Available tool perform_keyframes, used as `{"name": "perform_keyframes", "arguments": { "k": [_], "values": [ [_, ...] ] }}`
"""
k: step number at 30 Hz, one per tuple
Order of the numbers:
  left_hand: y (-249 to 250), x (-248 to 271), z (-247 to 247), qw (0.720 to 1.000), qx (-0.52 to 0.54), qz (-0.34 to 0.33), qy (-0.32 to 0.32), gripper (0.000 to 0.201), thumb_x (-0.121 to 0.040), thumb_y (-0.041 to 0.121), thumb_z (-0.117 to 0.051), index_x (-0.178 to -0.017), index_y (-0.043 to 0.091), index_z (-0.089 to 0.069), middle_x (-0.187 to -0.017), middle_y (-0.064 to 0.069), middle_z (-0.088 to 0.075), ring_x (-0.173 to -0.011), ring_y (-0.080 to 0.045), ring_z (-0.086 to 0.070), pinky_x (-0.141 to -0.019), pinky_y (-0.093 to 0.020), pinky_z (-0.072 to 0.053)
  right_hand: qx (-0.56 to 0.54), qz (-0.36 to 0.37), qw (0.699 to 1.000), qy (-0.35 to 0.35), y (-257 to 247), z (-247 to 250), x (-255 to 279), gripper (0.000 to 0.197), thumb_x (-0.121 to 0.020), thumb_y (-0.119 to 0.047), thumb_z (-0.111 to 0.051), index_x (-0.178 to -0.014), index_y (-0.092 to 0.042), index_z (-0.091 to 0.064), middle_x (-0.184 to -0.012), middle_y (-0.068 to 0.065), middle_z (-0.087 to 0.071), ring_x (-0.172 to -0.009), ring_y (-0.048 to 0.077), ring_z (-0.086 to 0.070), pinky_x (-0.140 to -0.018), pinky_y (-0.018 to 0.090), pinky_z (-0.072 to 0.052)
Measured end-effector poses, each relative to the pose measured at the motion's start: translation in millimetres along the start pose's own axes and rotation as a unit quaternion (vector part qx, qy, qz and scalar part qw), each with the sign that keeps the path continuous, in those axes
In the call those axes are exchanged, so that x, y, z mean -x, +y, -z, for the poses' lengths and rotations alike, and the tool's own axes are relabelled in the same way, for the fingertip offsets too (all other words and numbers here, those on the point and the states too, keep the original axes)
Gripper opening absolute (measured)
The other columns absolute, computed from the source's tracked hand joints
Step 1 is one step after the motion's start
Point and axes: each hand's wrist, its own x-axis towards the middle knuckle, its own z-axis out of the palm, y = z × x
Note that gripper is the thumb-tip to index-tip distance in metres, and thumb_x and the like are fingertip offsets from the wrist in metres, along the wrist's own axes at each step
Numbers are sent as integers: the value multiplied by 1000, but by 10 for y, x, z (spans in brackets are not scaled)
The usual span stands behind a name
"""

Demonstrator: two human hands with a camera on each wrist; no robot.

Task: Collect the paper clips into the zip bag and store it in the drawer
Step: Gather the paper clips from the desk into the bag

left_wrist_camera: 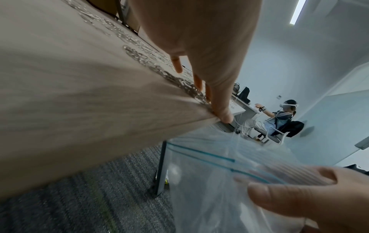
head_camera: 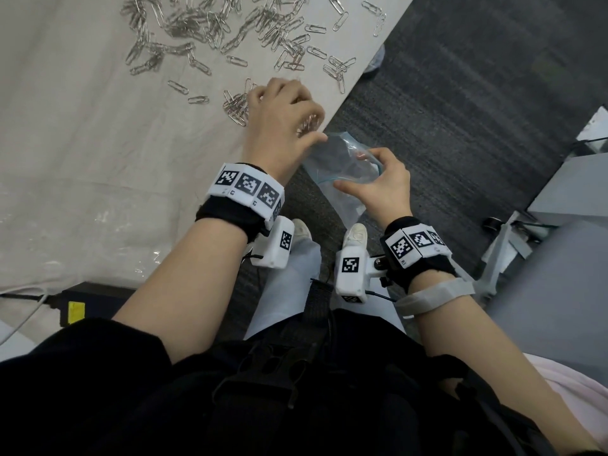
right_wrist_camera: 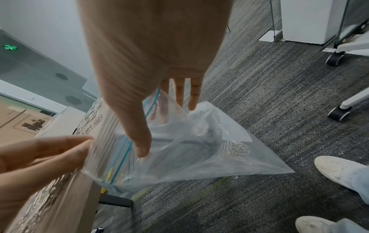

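Note:
Several silver paper clips [head_camera: 230,28] lie strewn over the cloth-covered table [head_camera: 82,126], with a small cluster [head_camera: 235,106] by my left hand [head_camera: 286,116]. That hand sits at the table's edge, fingers curled over a bunch of clips that glint under the palm. Just below the edge hangs the clear zip bag [head_camera: 342,159] with its blue seal, mouth open. My right hand [head_camera: 381,185] grips the bag's rim, thumb [right_wrist_camera: 139,141] inside and fingers outside. A few clips [right_wrist_camera: 235,148] lie in the bag's lower corner. No drawer shows in any view.
Grey carpet lies below the bag, with one stray clip [right_wrist_camera: 235,177] on it and my white shoes [right_wrist_camera: 339,170] close by. Chair castors [right_wrist_camera: 337,113] and a white cabinet [head_camera: 575,185] stand on the right. Another person [left_wrist_camera: 279,119] sits far off.

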Motion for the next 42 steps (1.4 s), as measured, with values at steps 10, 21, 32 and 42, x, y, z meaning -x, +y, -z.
{"name": "perform_keyframes", "arguments": {
  "k": [10,21,32,42],
  "values": [
    [-158,162,193,988,-7,152,15,72,-58,63,-71,-124,40,-52,-151,6,-28,-142,-24,-15,-110,-53,-10,3,0,1000,9,-40,1,-16,53,-61,-25,-90,-105,-13,-63,-111,0,-67,-108,16,-60,-91,30,-49],
    [-217,287,163,990,72,120,15,66,-57,50,-79,-117,30,-63,-132,-1,-45,-116,-26,-37,-99,-39,-37,-6,2,1000,-7,-67,-20,35,54,-62,-21,-90,-108,-12,-62,-105,-3,-65,-105,13,-59,-82,20,-43],
    [-80,338,-29,990,105,77,55,27,-73,31,-72,-99,23,-71,-114,0,-55,-100,-4,-35,-84,-10,-31,2,12,1000,-14,-129,-25,60,53,-63,-20,-89,-108,-13,-61,-102,-9,-60,-100,7,-56,-80,15,-41],
    [25,318,-114,997,78,-16,-2,23,-69,22,-76,-91,15,-72,-103,-7,-60,-95,-18,-44,-74,-37,-49,13,14,1000,-20,-177,-46,66,54,-64,-21,-88,-109,-13,-60,-103,-10,-60,-103,9,-58,-83,19,-44]
  ]
}}
